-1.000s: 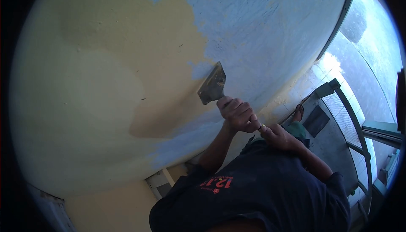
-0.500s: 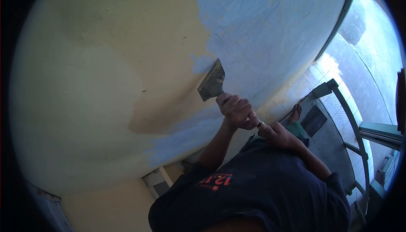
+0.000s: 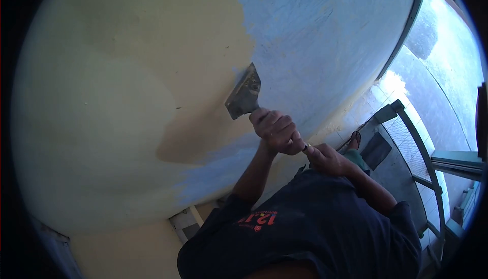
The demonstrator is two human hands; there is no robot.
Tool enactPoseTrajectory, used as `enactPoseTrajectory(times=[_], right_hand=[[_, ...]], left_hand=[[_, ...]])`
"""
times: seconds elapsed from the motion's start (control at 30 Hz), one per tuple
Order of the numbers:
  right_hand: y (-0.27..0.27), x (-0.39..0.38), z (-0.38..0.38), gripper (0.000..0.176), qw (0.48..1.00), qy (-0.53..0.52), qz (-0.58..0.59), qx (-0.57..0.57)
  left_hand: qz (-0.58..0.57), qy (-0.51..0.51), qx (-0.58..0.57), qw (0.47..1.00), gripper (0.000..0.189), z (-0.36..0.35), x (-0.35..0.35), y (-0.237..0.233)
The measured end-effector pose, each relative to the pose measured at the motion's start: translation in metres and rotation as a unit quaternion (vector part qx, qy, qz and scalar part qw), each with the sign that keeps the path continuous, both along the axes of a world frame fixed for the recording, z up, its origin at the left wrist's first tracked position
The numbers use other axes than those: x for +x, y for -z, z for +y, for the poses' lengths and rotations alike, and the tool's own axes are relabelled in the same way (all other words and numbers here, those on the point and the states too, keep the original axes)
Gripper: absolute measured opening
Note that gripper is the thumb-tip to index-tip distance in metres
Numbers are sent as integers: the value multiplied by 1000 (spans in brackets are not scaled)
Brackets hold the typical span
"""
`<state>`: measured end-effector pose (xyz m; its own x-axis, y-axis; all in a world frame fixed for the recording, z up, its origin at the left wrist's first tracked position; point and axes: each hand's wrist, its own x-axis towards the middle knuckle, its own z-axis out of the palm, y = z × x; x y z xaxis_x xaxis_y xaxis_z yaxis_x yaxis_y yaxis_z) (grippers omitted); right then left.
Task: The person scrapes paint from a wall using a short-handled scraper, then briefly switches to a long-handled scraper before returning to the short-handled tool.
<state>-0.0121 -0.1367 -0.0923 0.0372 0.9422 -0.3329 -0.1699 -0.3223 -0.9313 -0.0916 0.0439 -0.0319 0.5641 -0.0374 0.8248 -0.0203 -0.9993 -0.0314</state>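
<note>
A wide-bladed scraper (image 3: 246,92) is held up against the wall, its blade edge at the border between yellowish and blue surface. My left hand (image 3: 277,131) is wrapped round the handle close to the blade. Lower on the same handle, my right hand (image 3: 329,160) closes round its end. Both hands are shut on the scraper, and most of the handle is hidden by the fingers. The wall (image 3: 203,40) is yellowish on the left, with a darker area round the blade, and patchy blue on the right.
A green metal frame with mesh (image 3: 432,169) stands on the right. Behind it lies a bright tiled floor and paved ground (image 3: 432,75). A foot in a sandal (image 3: 355,139) shows below. At lower left is a box-like object (image 3: 187,221) by the wall.
The scraper blade and both hands have shifted left and slightly up along the wall. The small blue patch by the blade shows less now. Both hands keep their hold.
</note>
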Motion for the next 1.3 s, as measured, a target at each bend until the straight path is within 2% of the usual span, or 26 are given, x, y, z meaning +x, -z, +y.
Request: enactPoseTrajectory(times=[0.1,0.17,0.27,0.37,0.47,0.67,0.8,0.87,0.93,1.07,1.13,1.2,1.3], right_hand=[[2,-1,-6,67,1000,9,-22,-18],[9,-1,-10,68,999,14,15,-26],[9,-1,0,68,1000,-1,14,16],[1,-6,-4,67,1000,1,20,-16],[12,-3,-14,67,999,6,16,-33],[-9,-3,-6,65,1000,-8,29,-6],[2,3,-12,65,998,5,42,-48],[6,6,-4,65,1000,3,11,23],[0,1,-10,65,1000,0,17,3],[1,1,-12,65,999,1,26,-34],[-1,1,-10,64,999,-5,24,-40],[-17,0,0,63,997,-22,80,8],[-25,0,-4,63,997,-19,62,-31]], left_hand=[[-13,0,-5,1000,25,-6,3,7],[-19,-4,-25,1000,25,-5,4,14],[-15,-2,-17,1000,25,-4,2,-2],[-5,14,8,1000,23,3,2,-8],[5,-9,-32,999,21,-7,1,18],[-16,9,-21,1000,21,-1,1,-9],[7,-3,-25,1000,21,-7,5,7],[-10,17,-23,1000,20,-2,14,-11],[-12,32,-9,999,20,0,11,-17],[15,-8,-30,999,23,-9,3,10],[9,3,-25,1000,23,-3,3,-2],[-11,17,-4,1000,23,3,2,-21],[-8,3,-1,1000,23,0,1,-20]])
